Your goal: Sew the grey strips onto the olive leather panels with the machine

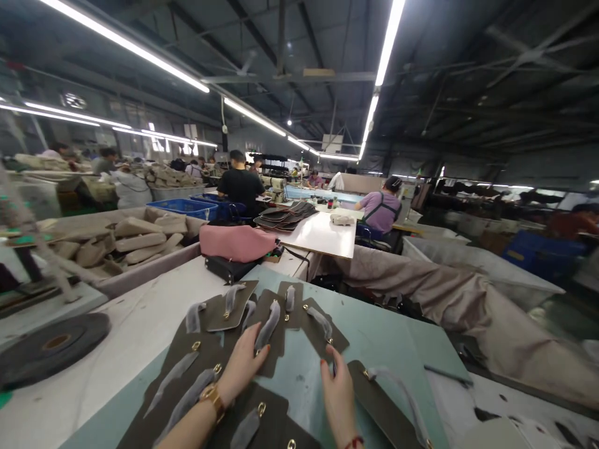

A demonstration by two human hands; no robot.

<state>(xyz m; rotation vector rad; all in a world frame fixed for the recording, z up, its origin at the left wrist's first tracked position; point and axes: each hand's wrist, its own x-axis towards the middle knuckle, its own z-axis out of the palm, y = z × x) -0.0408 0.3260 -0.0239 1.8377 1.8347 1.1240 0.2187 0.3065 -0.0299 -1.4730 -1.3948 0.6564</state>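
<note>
Several dark grey-brown flat panels, each with a strap wrapped in greyish film and gold-coloured metal rings, lie on a green mat [299, 390]. My left hand [241, 362], with a gold-coloured watch [213, 399] at the wrist, rests at the left edge of the middle panel [276, 355]. Its thumb and fingers are apart beside that panel's wrapped strap [268, 325]. My right hand [337, 386] is curled at the lower end of another panel [321, 324], near its gold ring. Something small and dark shows between its fingers. Right of it lies a further panel [384, 405].
A pink bundle [236, 243] sits on a black case [229, 269] beyond the mat. At left are a dark roll [53, 349] and a bin of beige pieces [145, 240]. Draped cloth [421, 280] lines the right side. Other people work at tables further off.
</note>
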